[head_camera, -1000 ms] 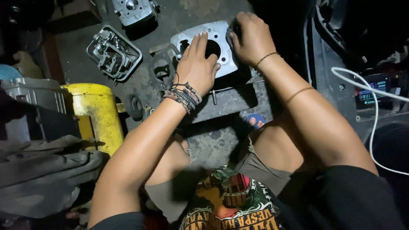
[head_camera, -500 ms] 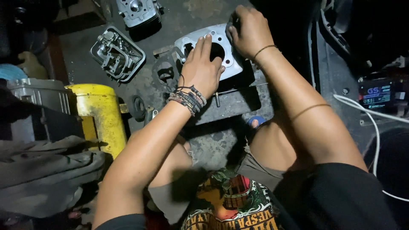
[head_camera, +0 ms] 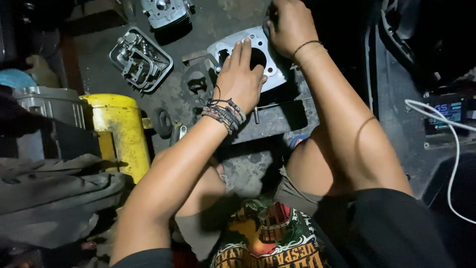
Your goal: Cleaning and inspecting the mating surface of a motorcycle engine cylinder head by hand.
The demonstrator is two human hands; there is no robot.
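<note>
A dim workshop floor [head_camera: 248, 168], grimy and oil-stained, carries everything here, lit only around the person's arms. The left hand [head_camera: 241, 78] lies palm-down with fingers spread flat across the near edge of a silver engine cylinder block [head_camera: 271, 63], fingertips reaching the rim of its dark round bore [head_camera: 258, 57]; nothing is pinched, it simply presses the part down. The right hand [head_camera: 290, 27] curls over the far right corner of the same block, its grip closed around that edge, though what the fingertips do beyond is hidden in shadow. The cylinder sits on a dark metal slab [head_camera: 277, 119] in the middle of the floor, between the person's knees and the far parts. Compared with a second ago, the left hand has slid a little farther onto the block toward the bore, and the right hand has shifted up to the far corner; the block itself looks to have barely moved, so I judge the hands are steadying or seating it rather than lifting it. Outward from there: a cylinder head with exposed valve gear [head_camera: 141, 59] lies to the far left, another finned engine part [head_camera: 166, 12] beyond it, a yellow canister [head_camera: 119, 129] on the left, and a white cable [head_camera: 451, 149] on the right.
</note>
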